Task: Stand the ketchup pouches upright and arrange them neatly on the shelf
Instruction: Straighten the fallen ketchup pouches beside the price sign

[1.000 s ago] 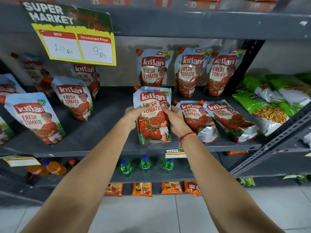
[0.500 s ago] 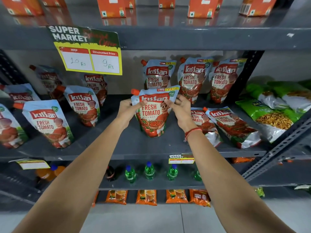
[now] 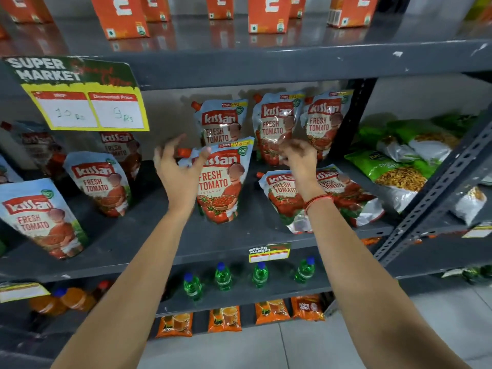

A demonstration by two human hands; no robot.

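A Kissan ketchup pouch [image 3: 222, 182] stands upright in the middle of the grey shelf [image 3: 239, 235]. My left hand [image 3: 178, 171] hovers just left of it, fingers spread, holding nothing. My right hand [image 3: 299, 158] is open to its right, above two pouches lying flat [image 3: 285, 201] [image 3: 346, 193]. Three more pouches stand along the back: one [image 3: 222, 121], a second [image 3: 277, 126] and a third [image 3: 323, 121]. Several upright pouches, such as one [image 3: 101, 182] and another [image 3: 40, 217], fill the shelf's left side.
Green snack bags [image 3: 394, 171] lie on the shelf to the right, past a slanted metal brace [image 3: 436, 187]. A price sign [image 3: 85, 102] hangs from the shelf above, which carries orange cartons [image 3: 122, 17]. Green bottles [image 3: 223, 275] stand on the shelf below.
Both hands carried the pouch back from the shelf's front edge, stood it upright, then let go. My right hand has moved to the right, and the view tilted upward.
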